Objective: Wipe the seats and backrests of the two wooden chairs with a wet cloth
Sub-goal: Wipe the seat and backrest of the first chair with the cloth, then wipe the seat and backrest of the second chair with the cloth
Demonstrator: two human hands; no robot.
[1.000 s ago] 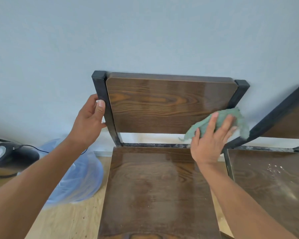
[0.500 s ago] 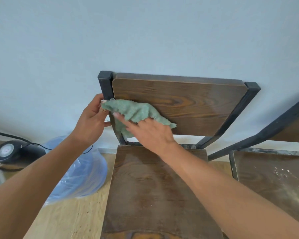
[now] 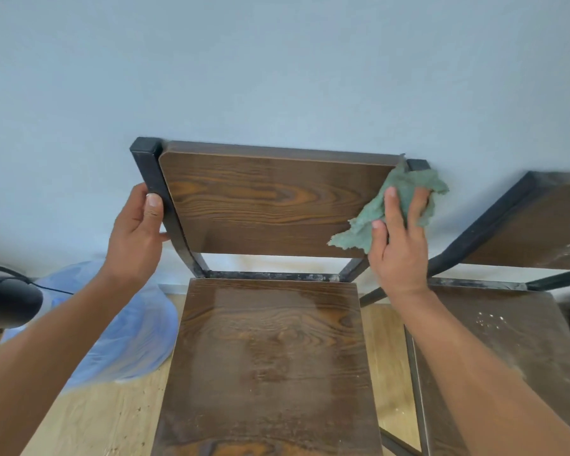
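A dark wooden chair with a black metal frame stands before me, its backrest [image 3: 264, 202] against the wall and its seat [image 3: 270, 357] showing damp streaks. My left hand [image 3: 135, 235] grips the black left post [image 3: 155, 192] of the backrest. My right hand [image 3: 399, 245] presses a green cloth [image 3: 399, 199] flat against the right end of the backrest, covering the right post. A second chair stands at the right; its seat [image 3: 507, 340] is dusty with white specks and its backrest [image 3: 540, 225] is partly cut off by the frame edge.
A pale blue wall [image 3: 277, 67] rises behind both chairs. A blue plastic bag [image 3: 129, 327] lies on the wooden floor [image 3: 89, 419] left of the chair. A black device [image 3: 7, 304] with a cable sits at the far left edge.
My right hand swept the cloth from the backrest's lower right to its left end, then back across to the upper right end. The left hand stayed on the left post.
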